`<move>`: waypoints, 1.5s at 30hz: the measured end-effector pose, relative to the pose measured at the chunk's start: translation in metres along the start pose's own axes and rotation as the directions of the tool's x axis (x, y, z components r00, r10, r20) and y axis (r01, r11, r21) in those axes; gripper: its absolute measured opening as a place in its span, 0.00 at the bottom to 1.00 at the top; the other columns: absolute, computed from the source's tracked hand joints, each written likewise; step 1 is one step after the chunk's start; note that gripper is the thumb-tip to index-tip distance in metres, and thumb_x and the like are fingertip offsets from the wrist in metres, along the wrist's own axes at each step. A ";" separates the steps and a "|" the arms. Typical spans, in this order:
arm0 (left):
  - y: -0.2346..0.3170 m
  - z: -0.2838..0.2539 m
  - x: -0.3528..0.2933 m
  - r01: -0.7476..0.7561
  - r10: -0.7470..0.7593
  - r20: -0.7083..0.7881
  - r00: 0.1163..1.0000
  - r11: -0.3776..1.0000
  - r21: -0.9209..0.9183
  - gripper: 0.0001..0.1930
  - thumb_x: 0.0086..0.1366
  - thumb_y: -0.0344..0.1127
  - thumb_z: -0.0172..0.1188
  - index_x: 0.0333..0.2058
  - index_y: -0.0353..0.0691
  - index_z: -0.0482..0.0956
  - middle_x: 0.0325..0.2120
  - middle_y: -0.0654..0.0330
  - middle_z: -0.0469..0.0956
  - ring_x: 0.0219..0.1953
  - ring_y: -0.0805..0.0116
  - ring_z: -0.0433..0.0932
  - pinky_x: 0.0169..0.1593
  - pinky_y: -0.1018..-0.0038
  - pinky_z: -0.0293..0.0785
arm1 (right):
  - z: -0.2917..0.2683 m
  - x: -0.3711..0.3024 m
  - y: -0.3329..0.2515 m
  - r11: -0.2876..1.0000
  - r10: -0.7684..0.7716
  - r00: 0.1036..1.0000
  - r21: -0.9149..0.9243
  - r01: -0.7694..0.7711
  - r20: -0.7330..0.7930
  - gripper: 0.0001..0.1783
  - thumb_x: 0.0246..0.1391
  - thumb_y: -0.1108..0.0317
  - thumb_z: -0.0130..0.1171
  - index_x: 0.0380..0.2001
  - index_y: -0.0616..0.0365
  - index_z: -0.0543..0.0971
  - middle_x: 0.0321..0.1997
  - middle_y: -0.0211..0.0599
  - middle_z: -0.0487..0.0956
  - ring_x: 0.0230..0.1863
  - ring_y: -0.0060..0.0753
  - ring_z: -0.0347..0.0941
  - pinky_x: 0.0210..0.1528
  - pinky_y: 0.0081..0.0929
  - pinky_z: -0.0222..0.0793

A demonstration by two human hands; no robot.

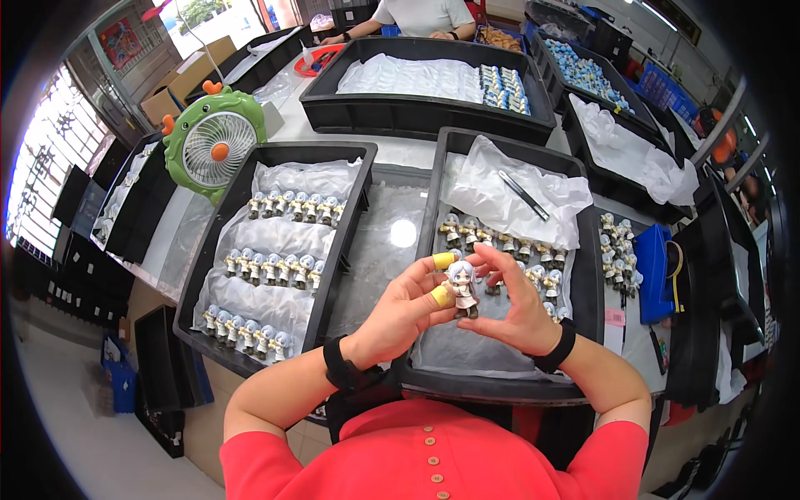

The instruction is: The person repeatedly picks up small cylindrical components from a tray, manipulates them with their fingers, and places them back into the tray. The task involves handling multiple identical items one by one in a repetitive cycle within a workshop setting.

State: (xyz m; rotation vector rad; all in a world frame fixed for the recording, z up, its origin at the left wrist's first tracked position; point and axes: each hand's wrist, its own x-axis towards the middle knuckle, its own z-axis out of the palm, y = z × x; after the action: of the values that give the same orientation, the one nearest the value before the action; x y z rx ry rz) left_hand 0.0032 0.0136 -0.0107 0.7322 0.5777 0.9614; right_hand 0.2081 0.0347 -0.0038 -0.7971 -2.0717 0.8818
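Where the hands [400, 313] [525, 315] nearly meet, figurine [464, 290] upright between, right-hand contact unclear

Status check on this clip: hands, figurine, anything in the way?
Left hand holding figurine, head up, over black tray. Right hand curled alongside, contact unclear. No object blocking hands; slim dark tool lies beyond them.

Hands [398, 310] around figurine [464, 289], black trays [500, 388]

Place: small-goods workshop
Rows: small white-haired plastic figurines [285, 272] in black rectangular plastic trays [417, 117]
Across: white-shirted co-worker [425, 15]
Dim right: perhaps blue plastic crates [667, 92]
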 end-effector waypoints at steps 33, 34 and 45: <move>-0.009 0.006 0.003 0.220 -0.172 0.210 0.963 0.946 -0.237 0.25 0.72 0.48 0.29 0.62 0.42 0.55 0.53 0.51 0.66 0.49 0.58 0.74 0.48 0.65 0.73 | 0.013 -0.005 -0.005 0.993 -0.101 0.995 0.067 0.102 -0.006 0.62 0.29 0.59 0.77 0.66 0.52 0.50 0.53 0.42 0.65 0.52 0.36 0.64 0.50 0.30 0.75; -0.009 0.005 0.003 0.222 -0.169 0.219 0.961 0.943 -0.247 0.25 0.72 0.48 0.29 0.62 0.42 0.55 0.53 0.51 0.66 0.49 0.58 0.74 0.48 0.65 0.73 | 0.013 -0.005 -0.005 0.993 -0.101 0.995 0.067 0.101 -0.002 0.62 0.30 0.59 0.77 0.66 0.52 0.50 0.53 0.42 0.65 0.52 0.35 0.64 0.49 0.30 0.75; -0.014 0.001 0.002 0.206 -0.154 0.216 0.964 0.947 -0.246 0.30 0.70 0.59 0.30 0.60 0.44 0.56 0.52 0.50 0.67 0.51 0.56 0.73 0.46 0.64 0.75 | 0.014 -0.004 -0.005 0.996 -0.091 0.995 -0.011 0.092 0.041 0.62 0.28 0.62 0.78 0.66 0.53 0.51 0.55 0.39 0.65 0.56 0.39 0.58 0.51 0.32 0.73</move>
State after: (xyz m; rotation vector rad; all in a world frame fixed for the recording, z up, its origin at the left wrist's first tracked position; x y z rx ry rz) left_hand 0.0125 0.0097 -0.0213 0.5134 0.3283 0.7678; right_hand 0.1980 0.0246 -0.0084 -0.6904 -2.1331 0.8415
